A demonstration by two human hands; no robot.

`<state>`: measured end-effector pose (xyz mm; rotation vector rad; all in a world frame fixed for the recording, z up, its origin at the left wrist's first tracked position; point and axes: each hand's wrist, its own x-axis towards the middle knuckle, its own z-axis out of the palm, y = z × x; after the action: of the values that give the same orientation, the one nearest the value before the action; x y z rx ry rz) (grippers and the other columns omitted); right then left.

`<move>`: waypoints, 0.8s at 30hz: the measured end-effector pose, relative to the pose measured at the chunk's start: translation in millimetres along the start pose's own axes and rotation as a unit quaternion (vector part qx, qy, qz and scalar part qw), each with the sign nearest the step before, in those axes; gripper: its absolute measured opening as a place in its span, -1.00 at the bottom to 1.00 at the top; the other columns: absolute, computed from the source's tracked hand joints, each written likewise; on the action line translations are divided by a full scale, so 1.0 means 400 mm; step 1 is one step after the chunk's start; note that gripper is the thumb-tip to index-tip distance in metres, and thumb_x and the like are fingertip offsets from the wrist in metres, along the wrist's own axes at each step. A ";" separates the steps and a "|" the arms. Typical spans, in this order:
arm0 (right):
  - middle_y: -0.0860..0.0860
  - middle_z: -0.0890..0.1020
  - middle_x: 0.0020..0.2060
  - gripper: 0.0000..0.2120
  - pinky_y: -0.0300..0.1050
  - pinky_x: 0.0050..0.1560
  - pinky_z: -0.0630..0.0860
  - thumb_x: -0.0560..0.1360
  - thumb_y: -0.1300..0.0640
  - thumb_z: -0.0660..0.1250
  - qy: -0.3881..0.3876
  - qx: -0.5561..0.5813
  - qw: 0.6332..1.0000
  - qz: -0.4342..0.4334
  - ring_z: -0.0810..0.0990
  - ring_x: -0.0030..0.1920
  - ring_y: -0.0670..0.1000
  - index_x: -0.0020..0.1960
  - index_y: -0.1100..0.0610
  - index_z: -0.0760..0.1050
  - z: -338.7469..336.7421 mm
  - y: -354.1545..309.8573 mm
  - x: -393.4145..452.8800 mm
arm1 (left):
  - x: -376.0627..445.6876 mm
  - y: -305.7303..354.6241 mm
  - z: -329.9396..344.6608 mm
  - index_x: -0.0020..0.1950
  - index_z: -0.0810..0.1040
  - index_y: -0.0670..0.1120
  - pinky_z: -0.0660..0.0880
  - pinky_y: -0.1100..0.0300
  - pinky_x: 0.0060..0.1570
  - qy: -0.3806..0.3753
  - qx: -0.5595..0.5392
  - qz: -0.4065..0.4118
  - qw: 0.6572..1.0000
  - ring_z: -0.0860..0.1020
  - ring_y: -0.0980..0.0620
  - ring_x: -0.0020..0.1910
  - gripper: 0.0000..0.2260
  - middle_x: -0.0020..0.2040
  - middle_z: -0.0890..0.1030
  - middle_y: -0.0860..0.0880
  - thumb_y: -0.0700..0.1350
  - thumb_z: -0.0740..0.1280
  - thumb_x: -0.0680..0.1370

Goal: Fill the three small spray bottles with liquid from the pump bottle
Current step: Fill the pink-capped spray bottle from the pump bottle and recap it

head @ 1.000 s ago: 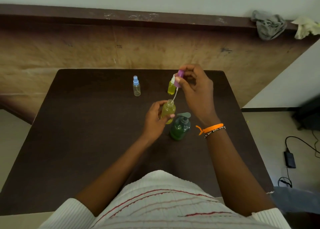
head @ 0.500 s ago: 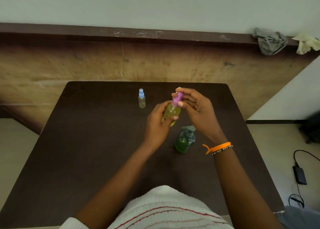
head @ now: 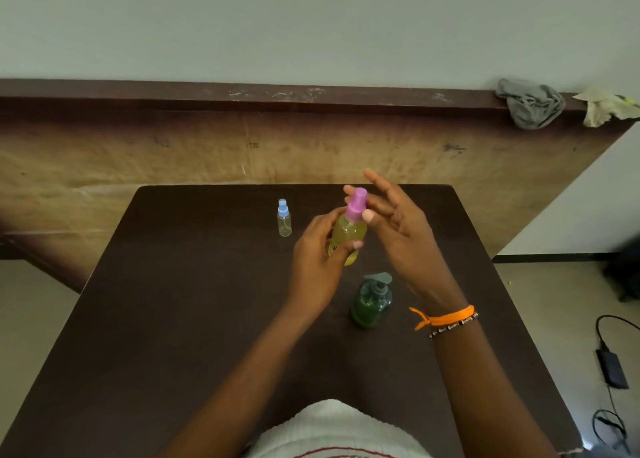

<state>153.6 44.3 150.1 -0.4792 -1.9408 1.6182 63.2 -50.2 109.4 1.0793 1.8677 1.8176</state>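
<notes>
My left hand (head: 317,253) grips a small spray bottle (head: 348,234) of yellow-green liquid and holds it tilted above the dark table (head: 173,319). My right hand (head: 398,222) pinches the bottle's pink spray cap (head: 356,205) between thumb and a fingertip, with the other fingers spread straight. A clear small spray bottle (head: 284,219) with a blue cap stands upright to the left. The green pump bottle (head: 371,305) stands just below my hands. A third small bottle is hidden behind my hands.
Behind the table runs a wooden panel topped by a ledge, with a grey cloth (head: 530,104) and a pale cloth (head: 609,106) on it at the right. A black charger with cable (head: 611,367) lies on the floor to the right.
The pink cap with its tube went down from above into the yellow-green bottle and now sits on its neck. My right hand's outer fingers have spread out.
</notes>
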 end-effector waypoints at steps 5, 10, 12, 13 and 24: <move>-0.03 0.69 0.00 -0.60 -0.20 0.16 0.53 0.56 0.38 0.24 0.052 -0.044 0.998 -0.009 0.64 0.11 -0.12 0.34 0.08 0.39 -0.002 -0.013 -0.005 | -0.003 0.000 -0.003 0.15 0.44 0.25 0.53 -0.01 0.07 0.009 -0.007 -0.012 1.000 0.56 0.11 0.06 -0.62 0.10 0.57 -0.02 0.07 0.34 0.34; 0.04 0.68 -0.16 -0.67 -0.32 -0.07 0.54 0.54 0.47 0.14 0.115 -0.006 0.993 -0.013 0.66 -0.12 -0.10 0.12 0.12 0.46 0.001 -0.027 -0.005 | -0.001 0.001 -0.008 0.14 0.44 0.25 0.54 -0.01 0.05 0.020 -0.007 -0.014 1.000 0.57 0.08 0.05 -0.63 0.08 0.58 -0.05 0.09 0.34 0.34; 0.04 0.66 -0.05 -0.66 -0.32 -0.02 0.53 0.54 0.48 0.13 0.094 0.003 0.996 -0.003 0.65 -0.03 -0.12 0.18 0.16 0.45 0.013 -0.028 -0.007 | -0.002 0.004 -0.006 0.14 0.43 0.25 0.55 0.04 0.04 0.017 -0.006 -0.013 1.000 0.56 0.09 0.05 -0.63 0.09 0.57 -0.04 0.04 0.37 0.36; 0.02 0.65 0.02 -0.65 -0.32 0.01 0.52 0.54 0.48 0.13 0.080 0.007 0.997 0.005 0.64 0.03 -0.15 0.22 0.18 0.44 0.020 -0.028 -0.008 | -0.003 0.006 -0.004 0.14 0.42 0.26 0.55 0.06 0.05 0.013 -0.007 -0.013 1.000 0.56 0.10 0.05 -0.63 0.09 0.57 -0.04 -0.01 0.37 0.37; -0.03 0.68 -0.07 -0.74 -0.37 -0.04 0.51 0.57 0.41 0.17 0.093 0.024 0.995 0.019 0.65 -0.02 -0.19 0.18 0.18 0.46 0.011 -0.044 -0.015 | -0.001 0.008 -0.012 0.13 0.43 0.25 0.54 0.14 0.02 0.023 -0.010 -0.015 1.000 0.57 0.11 0.04 -0.62 0.08 0.57 -0.05 -0.08 0.38 0.40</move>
<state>156.9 33.6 165.5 -0.6292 -1.7611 1.5797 61.2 -54.1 113.1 1.0054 1.8773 1.8549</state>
